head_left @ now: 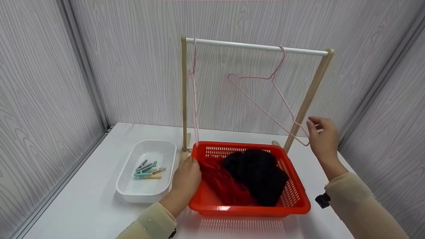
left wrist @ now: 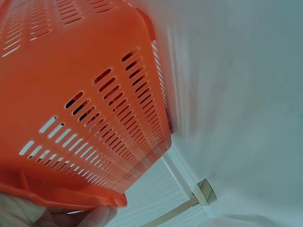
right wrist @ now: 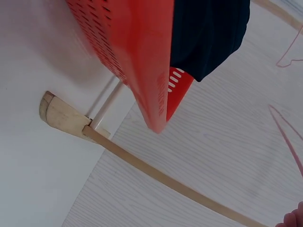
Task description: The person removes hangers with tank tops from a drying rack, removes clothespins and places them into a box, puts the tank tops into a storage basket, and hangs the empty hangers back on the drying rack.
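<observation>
My left hand [head_left: 187, 177] grips the left rim of a red plastic basket [head_left: 249, 212]; in the left wrist view its fingers [left wrist: 97, 215] curl at the basket's edge. Inside lie a red cloth [head_left: 229, 186] and a black cloth [head_left: 255, 172]. My right hand [head_left: 323, 137] is raised beyond the basket's right side, fingers loosely bent, beside the lower corner of a pink wire hanger [head_left: 255, 103]. This hanger hangs aslant from the white rod [head_left: 232, 43] of a small rack. In the right wrist view only fingertips [right wrist: 293, 217] show at the lower corner.
A second pink hanger [head_left: 195, 99] hangs edge-on near the rack's left wooden post [head_left: 184, 93]. The right post [head_left: 312, 89] slants beside my right hand. Left of the basket, a white tray [head_left: 124, 181] holds several clothespins [head_left: 147, 171]. Patterned panels [head_left: 132, 59] enclose the white table [head_left: 83, 196].
</observation>
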`<state>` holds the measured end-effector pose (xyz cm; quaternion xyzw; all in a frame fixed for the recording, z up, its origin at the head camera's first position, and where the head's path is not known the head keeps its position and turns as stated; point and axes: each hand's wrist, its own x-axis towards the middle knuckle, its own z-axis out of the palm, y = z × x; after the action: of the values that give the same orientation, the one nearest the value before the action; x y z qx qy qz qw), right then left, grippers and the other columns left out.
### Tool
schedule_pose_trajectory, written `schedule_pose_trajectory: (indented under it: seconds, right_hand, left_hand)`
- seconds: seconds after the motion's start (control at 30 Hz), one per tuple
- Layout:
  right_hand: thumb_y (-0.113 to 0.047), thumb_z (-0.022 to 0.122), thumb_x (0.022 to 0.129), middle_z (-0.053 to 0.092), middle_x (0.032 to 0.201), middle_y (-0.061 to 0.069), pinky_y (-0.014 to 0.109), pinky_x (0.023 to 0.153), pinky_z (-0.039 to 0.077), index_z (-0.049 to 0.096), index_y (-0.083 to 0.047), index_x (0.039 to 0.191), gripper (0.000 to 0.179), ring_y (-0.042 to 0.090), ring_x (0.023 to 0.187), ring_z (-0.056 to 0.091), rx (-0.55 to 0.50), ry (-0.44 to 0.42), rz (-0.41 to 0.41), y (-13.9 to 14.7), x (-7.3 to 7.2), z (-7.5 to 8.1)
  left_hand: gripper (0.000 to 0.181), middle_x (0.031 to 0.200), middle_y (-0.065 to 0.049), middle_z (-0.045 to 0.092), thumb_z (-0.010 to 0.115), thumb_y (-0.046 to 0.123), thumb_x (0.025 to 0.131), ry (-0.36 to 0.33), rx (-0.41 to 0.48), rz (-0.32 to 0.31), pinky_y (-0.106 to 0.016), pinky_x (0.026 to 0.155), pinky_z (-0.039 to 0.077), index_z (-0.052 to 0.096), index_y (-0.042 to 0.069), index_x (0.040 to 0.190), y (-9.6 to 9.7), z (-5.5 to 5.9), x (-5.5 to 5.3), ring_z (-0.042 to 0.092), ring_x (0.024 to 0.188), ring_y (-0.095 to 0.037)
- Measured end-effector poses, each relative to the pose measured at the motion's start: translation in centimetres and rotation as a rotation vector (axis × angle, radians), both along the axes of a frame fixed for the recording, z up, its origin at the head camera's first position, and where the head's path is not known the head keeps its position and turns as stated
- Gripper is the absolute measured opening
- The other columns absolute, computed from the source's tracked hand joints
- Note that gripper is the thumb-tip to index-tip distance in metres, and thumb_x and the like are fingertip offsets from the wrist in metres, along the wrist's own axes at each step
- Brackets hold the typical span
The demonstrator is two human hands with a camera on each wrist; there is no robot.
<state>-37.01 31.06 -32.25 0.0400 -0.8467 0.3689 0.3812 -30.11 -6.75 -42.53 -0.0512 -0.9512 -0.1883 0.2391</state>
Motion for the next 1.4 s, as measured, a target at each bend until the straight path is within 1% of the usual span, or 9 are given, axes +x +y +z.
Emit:
schedule_pose_trajectory:
  seconds: [0.13,0.4,0.53,0.7,0.8,0.93,1.03,1.13,1.4]
  right_hand:
    - [-0.015,0.06,0.101,0.065,0.108,0.013,0.018,0.075,0.041,0.069,0.001,0.118,0.026,0.011,0.093,0.053,0.003,0.028,0.022,-0.1,0.3,0.1]
    - [-0.015,0.06,0.101,0.065,0.107,0.013,0.018,0.076,0.041,0.069,0.002,0.117,0.025,0.011,0.093,0.053,0.026,0.024,0.034,-0.1,1.0,-0.4]
    - [-0.015,0.06,0.101,0.065,0.108,0.013,0.018,0.077,0.041,0.069,0.001,0.118,0.025,0.012,0.094,0.053,0.036,0.007,0.031,-0.1,1.5,-0.6]
    - [-0.016,0.06,0.101,0.066,0.107,0.012,0.016,0.077,0.041,0.07,-0.001,0.117,0.024,0.013,0.093,0.054,0.067,0.023,0.039,-0.2,2.0,-0.6]
    - [-0.016,0.06,0.101,0.066,0.106,0.013,0.014,0.077,0.041,0.07,-0.002,0.117,0.024,0.013,0.091,0.054,0.091,0.03,0.046,-0.2,2.3,-0.7]
    - [-0.015,0.061,0.101,0.066,0.104,0.013,0.013,0.076,0.041,0.071,-0.001,0.116,0.023,0.013,0.089,0.054,0.115,0.04,0.05,0.0,2.8,-0.7]
    - [-0.014,0.062,0.1,0.067,0.102,0.013,0.012,0.075,0.04,0.071,0.0,0.113,0.021,0.01,0.088,0.053,0.128,0.07,0.048,0.1,3.1,-0.4]
    - [-0.011,0.064,0.099,0.067,0.101,0.014,0.013,0.074,0.04,0.072,0.001,0.111,0.02,0.008,0.087,0.052,0.135,0.1,0.051,0.4,3.3,-0.2]
    - [-0.011,0.065,0.098,0.067,0.099,0.015,0.012,0.074,0.038,0.072,0.001,0.11,0.018,0.018,0.089,0.055,0.199,0.112,0.041,1.1,4.1,-0.2]
  left_hand:
    - [0.015,0.091,-0.016,0.062,0.062,0.002,0.091,0.018,-0.049,0.011,-0.043,0.075,0.06,0.066,-0.009,0.1,0.0,0.0,0.0,0.065,0.082,-0.03]
    - [0.02,0.097,-0.013,0.066,0.063,0.01,0.093,-0.061,-0.05,0.026,-0.042,0.084,0.058,0.069,-0.006,0.104,-0.3,0.3,-0.1,0.066,0.089,-0.027]
    - [0.018,0.095,-0.013,0.067,0.064,0.012,0.093,-0.024,-0.062,0.018,-0.041,0.081,0.059,0.069,-0.004,0.099,-0.4,0.2,-0.2,0.066,0.086,-0.027]
    - [0.015,0.092,-0.014,0.069,0.067,0.013,0.091,0.069,-0.031,-0.02,-0.041,0.076,0.06,0.07,-0.002,0.092,-0.8,0.1,-0.2,0.066,0.081,-0.028]
    - [0.015,0.092,-0.013,0.069,0.069,0.015,0.091,0.088,0.007,-0.04,-0.041,0.074,0.06,0.071,0.0,0.093,-1.1,0.1,-0.1,0.065,0.079,-0.026]
    - [0.015,0.088,-0.01,0.069,0.069,0.018,0.091,0.101,-0.004,-0.044,-0.04,0.071,0.061,0.071,0.003,0.093,-1.8,0.4,0.0,0.064,0.077,-0.023]
    - [0.015,0.083,-0.009,0.067,0.069,0.017,0.09,0.168,-0.056,-0.037,-0.04,0.064,0.06,0.071,0.003,0.089,-2.5,0.9,0.0,0.065,0.073,-0.024]
    - [0.014,0.08,-0.009,0.067,0.071,0.016,0.089,0.241,-0.092,-0.032,-0.041,0.06,0.06,0.071,0.002,0.089,-3.2,2.0,-0.1,0.064,0.068,-0.024]
    - [0.018,0.098,-0.013,0.072,0.07,0.015,0.09,0.34,-0.179,-0.092,-0.039,0.072,0.06,0.071,0.001,0.101,-5.2,5.9,0.1,0.069,0.083,-0.026]
